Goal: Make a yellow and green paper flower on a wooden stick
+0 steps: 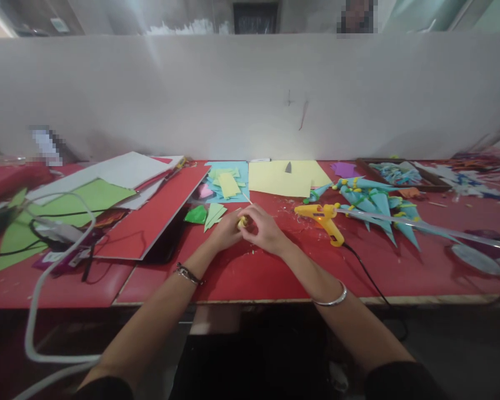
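Note:
Over the middle of the red table point(233, 280), my left hand point(226, 230) and my right hand point(267, 229) meet, both with curled fingers. Between their fingertips is a small yellow rolled piece point(242, 222), partly covered by the fingers. A thin pale stick point(246, 198) pokes out just above my right fingertips; whether it joins the yellow piece is hidden. Close to my left hand lie cut light-green paper pieces point(214, 215) and a bright green piece point(195, 214). Right of my right hand, a yellow glue gun point(323, 218) rests with a long clear glue stick point(400, 221) in its back.
Behind the glue gun lie several blue paper cones point(373, 205). A yellow sheet point(279, 180) and stacked paper strips point(229, 183) are at the back. Large red board point(150, 222) leans at left, near a white curved tube point(39, 289). The gun's cord point(366, 275) drops over the front edge.

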Action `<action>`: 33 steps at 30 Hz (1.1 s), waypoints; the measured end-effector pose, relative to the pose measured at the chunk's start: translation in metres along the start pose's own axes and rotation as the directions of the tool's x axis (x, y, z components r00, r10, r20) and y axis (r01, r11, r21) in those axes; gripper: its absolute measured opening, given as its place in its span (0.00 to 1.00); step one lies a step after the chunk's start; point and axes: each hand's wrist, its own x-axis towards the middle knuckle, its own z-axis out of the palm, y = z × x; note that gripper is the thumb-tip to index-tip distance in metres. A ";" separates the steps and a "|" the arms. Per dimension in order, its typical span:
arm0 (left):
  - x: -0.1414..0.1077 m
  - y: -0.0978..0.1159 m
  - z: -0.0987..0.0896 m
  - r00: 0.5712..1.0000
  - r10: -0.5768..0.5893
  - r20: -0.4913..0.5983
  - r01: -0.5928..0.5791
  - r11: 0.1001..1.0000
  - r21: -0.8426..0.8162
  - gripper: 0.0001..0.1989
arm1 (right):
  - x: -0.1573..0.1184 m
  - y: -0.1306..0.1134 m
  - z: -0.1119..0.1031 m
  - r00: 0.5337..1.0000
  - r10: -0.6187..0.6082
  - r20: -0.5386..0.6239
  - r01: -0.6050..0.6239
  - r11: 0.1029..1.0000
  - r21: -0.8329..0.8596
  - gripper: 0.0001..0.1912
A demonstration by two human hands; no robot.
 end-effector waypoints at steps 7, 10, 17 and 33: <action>0.000 -0.001 0.000 0.999 -0.032 -0.027 0.032 0.999 -0.012 0.04 | 0.002 0.002 0.002 1.000 -0.021 -0.021 0.021 1.000 -0.013 0.11; -0.001 -0.001 0.000 0.996 -0.088 -0.028 0.087 0.996 -0.031 0.06 | 0.003 0.001 0.002 0.999 -0.034 -0.009 0.033 0.999 -0.026 0.10; 0.000 0.001 -0.002 0.989 -0.142 -0.038 0.140 0.989 -0.042 0.05 | 0.003 -0.001 0.001 0.997 -0.072 0.024 0.074 0.995 -0.068 0.11; -0.003 0.009 0.002 0.993 -0.091 -0.077 0.077 0.982 -0.171 0.10 | 0.003 -0.009 -0.003 0.999 -0.053 0.000 0.053 0.996 -0.068 0.11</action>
